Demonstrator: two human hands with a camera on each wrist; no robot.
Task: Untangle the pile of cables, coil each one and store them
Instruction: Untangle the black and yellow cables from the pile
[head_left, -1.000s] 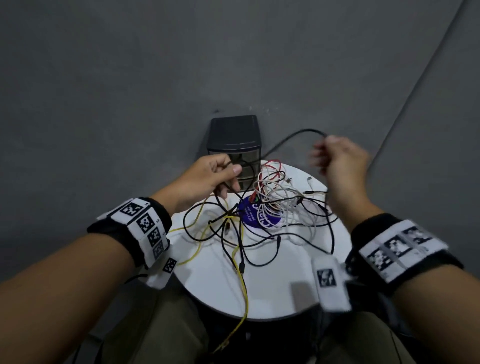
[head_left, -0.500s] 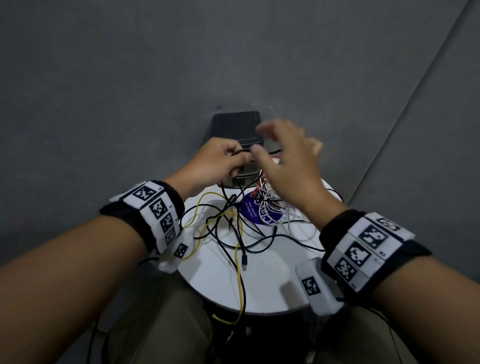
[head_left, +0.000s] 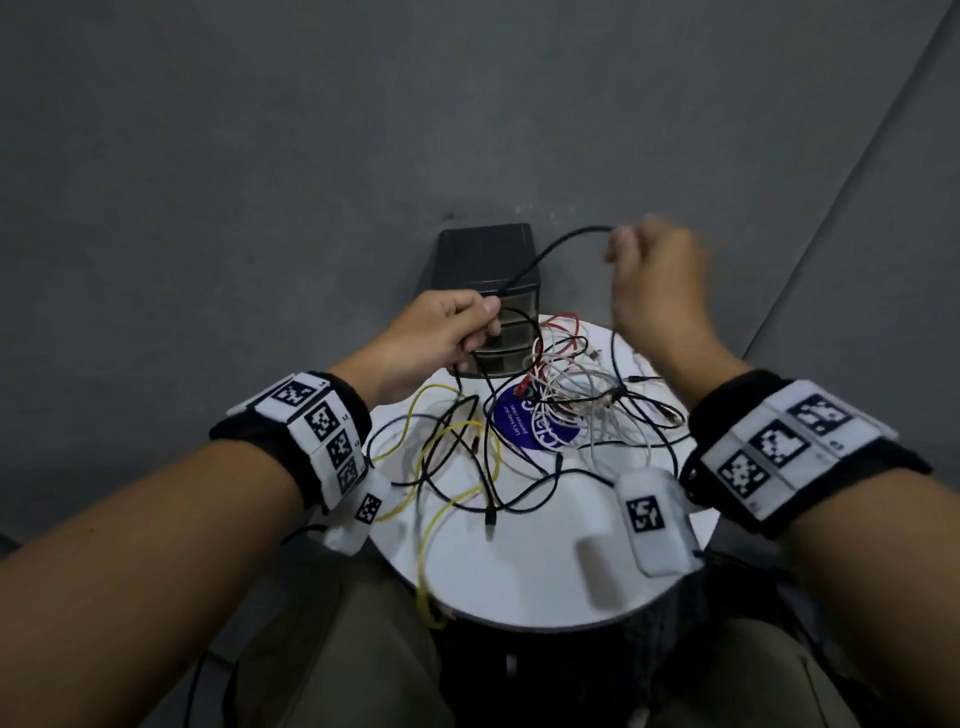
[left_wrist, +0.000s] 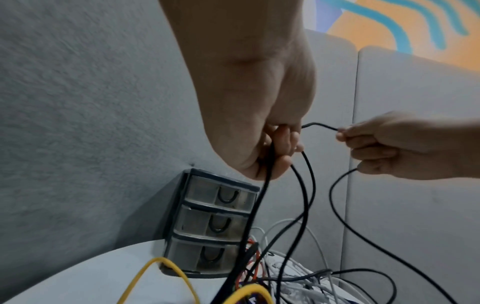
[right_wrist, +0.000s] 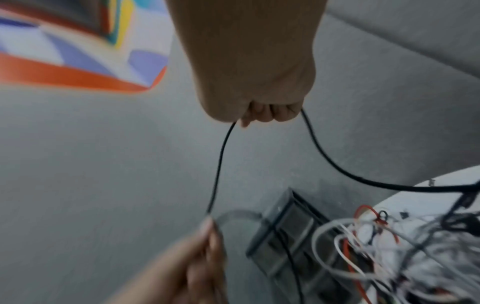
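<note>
Grey felt-like wall (head_left: 260, 182) backs both hands. Left hand (head_left: 441, 332) grips thin black cable (head_left: 550, 249) loops; right hand (head_left: 660, 280) pinches its arc above the tangled pile (head_left: 571, 395).

The cable (head_left: 550, 249) stretched between the two hands is black, and more black cables lie looped over the white round table (head_left: 519, 577). A yellow cable (head_left: 447, 493) winds across the table's left part and hangs over its near edge. The tangle on the right mixes white cables (head_left: 597, 410) with red ones (head_left: 561, 322). Under it lies a dark blue round sticker (head_left: 519, 421) with white lettering. The small drawer unit (head_left: 485, 254) has a black frame and smoky see-through drawers. Both wrist bands (head_left: 306, 431) are black with white tiles bearing black square-code patterns. The wall (head_left: 260, 156) is plain grey. The trousers (head_left: 363, 654) are olive-brown.
</note>
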